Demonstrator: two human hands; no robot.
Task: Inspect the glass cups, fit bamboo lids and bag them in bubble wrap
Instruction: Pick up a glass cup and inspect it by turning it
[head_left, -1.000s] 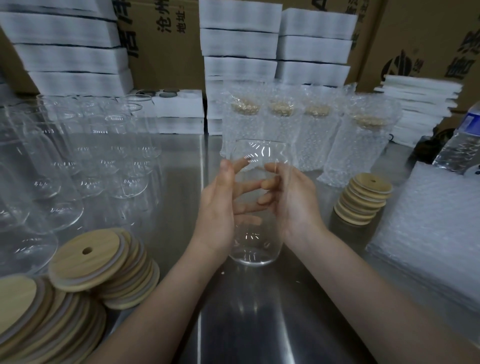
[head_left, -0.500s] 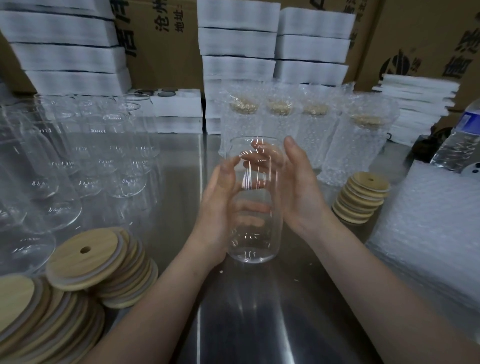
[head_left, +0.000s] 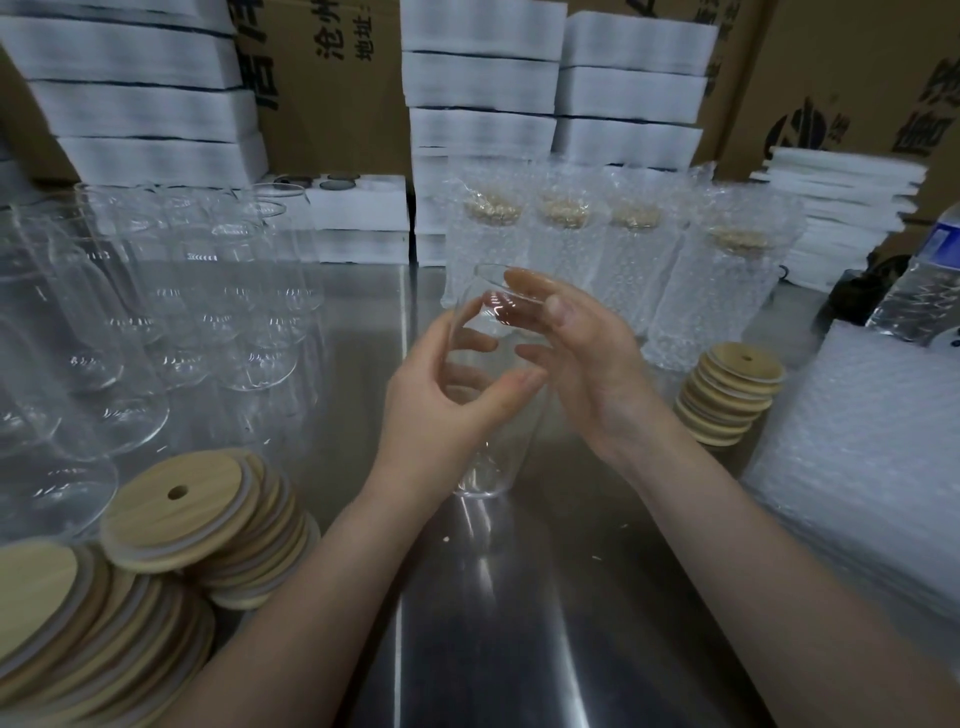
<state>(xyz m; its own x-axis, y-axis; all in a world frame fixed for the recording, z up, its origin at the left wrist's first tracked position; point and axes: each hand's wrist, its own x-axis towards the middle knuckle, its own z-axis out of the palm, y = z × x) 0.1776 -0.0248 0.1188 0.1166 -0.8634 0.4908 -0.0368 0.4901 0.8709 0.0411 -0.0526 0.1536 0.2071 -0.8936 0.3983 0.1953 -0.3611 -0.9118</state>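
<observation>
1. I have 1 glass cup (head_left: 480, 470) upright, tipped a little, between my 2 hands over the steel table (head_left: 519, 649). I cannot tell whether its base touches the steel.
2. My left hand (head_left: 441, 400) grips the cup's middle: the thumb lies across the front, and the fingers curl behind and show through the wall.
3. My right hand (head_left: 592, 364) is flat and uncurled, its straight fingers laid against the upper wall by the rim. It steadies the cup and does not clasp it.
4. I judge the cup rigid, smooth and thin-walled. That makes it light enough for 1 hand, but slippery and easy to chip.
5. The best hold is round the body at mid-height, never by the rim alone.
6. The bamboo lids (head_left: 208, 514) stacked near my left arm look light and stiff, so pinching 1 by its edge should do.
7. The bare glasses (head_left: 156, 322) crowd the left, so any swing that way risks a knock.
</observation>
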